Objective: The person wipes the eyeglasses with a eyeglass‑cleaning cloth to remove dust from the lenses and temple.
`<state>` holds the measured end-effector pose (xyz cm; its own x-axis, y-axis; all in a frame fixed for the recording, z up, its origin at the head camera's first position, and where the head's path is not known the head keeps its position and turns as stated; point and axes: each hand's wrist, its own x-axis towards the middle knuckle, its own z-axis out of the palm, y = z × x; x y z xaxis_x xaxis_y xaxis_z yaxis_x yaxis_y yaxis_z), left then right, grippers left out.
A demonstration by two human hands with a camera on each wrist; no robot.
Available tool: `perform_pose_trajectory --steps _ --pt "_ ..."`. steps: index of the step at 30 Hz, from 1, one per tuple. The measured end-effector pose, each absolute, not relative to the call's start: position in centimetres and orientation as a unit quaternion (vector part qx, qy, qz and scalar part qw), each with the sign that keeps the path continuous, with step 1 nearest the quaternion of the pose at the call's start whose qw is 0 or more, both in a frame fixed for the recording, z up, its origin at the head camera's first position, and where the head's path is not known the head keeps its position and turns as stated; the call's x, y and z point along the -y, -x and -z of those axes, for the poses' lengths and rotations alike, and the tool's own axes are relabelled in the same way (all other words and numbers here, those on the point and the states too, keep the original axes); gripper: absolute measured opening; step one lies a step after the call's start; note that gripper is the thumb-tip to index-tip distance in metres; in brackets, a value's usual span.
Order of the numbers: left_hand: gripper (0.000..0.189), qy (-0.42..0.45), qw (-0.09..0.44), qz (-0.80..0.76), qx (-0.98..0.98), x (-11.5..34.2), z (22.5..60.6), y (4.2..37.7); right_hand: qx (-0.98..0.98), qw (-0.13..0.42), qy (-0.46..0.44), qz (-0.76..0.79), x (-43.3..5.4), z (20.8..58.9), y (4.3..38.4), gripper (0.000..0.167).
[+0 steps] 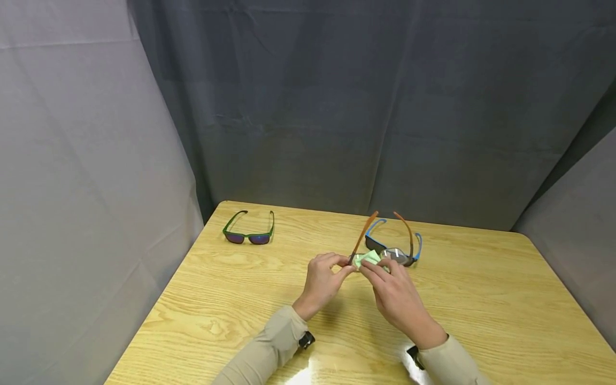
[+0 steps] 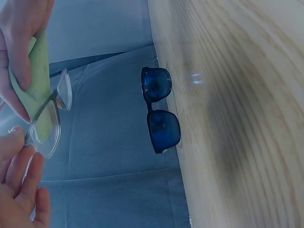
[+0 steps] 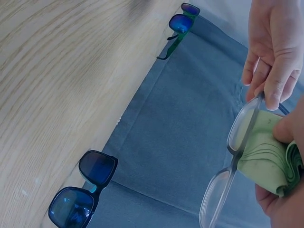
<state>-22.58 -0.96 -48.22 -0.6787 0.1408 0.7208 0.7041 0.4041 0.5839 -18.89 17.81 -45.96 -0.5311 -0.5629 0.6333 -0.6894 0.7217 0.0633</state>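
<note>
Clear-lensed eyeglasses (image 1: 395,255) with brown temples are held up over the table, temples pointing away. My left hand (image 1: 322,280) pinches the frame at its left corner between thumb and fingers. In my right hand (image 1: 397,297) a folded light green cloth (image 3: 266,156) is pinched, and it lies against the left lens (image 2: 46,128). Part of that lens is covered by the cloth. Just behind the eyeglasses, blue-templed sunglasses (image 1: 373,244) with dark lenses rest on the table, partly hidden by them in the head view.
Green sunglasses (image 1: 247,237) with purple-blue lenses sit at the table's far left, temples open toward the back. The wooden table (image 1: 481,299) ends at a dark grey curtain (image 1: 298,107). Lighter grey cloth walls (image 1: 86,160) stand at both sides.
</note>
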Motion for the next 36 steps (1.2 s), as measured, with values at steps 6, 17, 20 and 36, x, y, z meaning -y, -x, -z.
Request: perform_pose_trajectory --steps 6,17,20,36 --pt "0.014 0.268 0.293 0.481 0.782 0.98 48.17 22.73 0.868 0.322 -0.36 -0.113 -17.95 45.93 18.75 0.035" --pt "0.015 0.295 0.291 0.488 0.768 0.9 48.12 22.66 0.864 0.331 -0.357 -0.13 -17.98 46.14 18.75 0.049" --pt "0.014 0.301 0.29 0.487 0.767 0.88 48.11 22.62 0.867 0.328 -0.351 -0.132 -17.94 46.1 18.63 0.05" --pt "0.014 0.311 0.287 0.486 0.765 0.79 48.14 22.56 0.861 0.352 -0.347 -0.121 -18.04 46.35 19.37 0.053"
